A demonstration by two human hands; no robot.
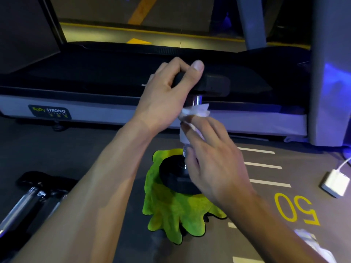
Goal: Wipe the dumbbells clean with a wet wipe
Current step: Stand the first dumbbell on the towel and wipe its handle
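Down at the lower left of the frame, more dumbbells (24,202) lie on the floor, waiting. In the middle, one dumbbell (190,130) stands on end on a soft green cloth (171,215). The right hand (214,158) pinches a wet wipe (193,114) around its shiny bar. Above it, the left hand (167,95) grips the black top end to hold it up. That cloth is squishy, so a hard rub could tip the dumbbell over, maybe onto the treadmill (114,103) just behind.
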